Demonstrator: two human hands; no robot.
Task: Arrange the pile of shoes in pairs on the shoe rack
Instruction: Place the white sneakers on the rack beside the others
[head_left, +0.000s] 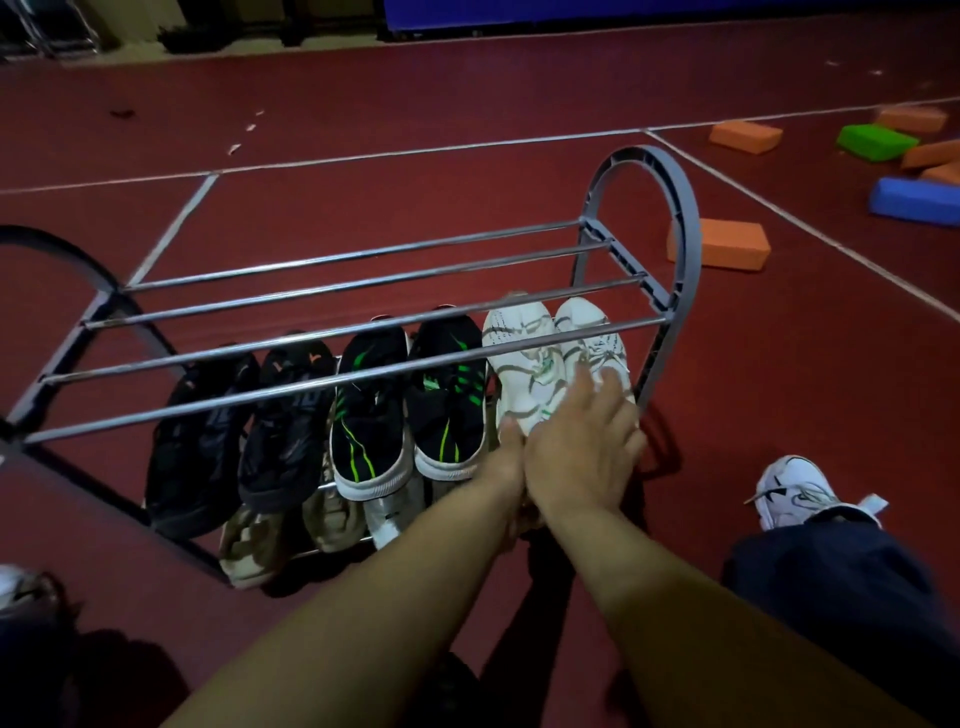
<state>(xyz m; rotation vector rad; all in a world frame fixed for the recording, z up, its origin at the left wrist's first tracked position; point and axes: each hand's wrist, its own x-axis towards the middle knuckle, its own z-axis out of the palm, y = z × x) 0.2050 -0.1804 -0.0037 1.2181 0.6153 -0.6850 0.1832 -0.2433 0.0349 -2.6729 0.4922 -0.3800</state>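
A grey shoe rack (647, 171) with chrome bars stands on the red floor. Its middle tier holds a black pair (234, 431), a black-and-green pair (410, 410) and a white pair (524, 353) at the right end. My right hand (582, 441) lies over the rear of the right white shoe (592, 327), thumb on its inner side and fingers across its top. My left hand (506, 457) is at the heel of the left white shoe, thumb against it, its fingers hidden behind the right hand. Beige shoes (249, 551) and a pale shoe (387, 519) sit on the lowest tier.
The rack's top bars (363, 296) carry nothing. My own white sneaker (800, 493) and dark trouser leg are at the right. Orange (732, 244), green (875, 140) and blue (914, 200) foam blocks lie on the floor beyond the rack's right end.
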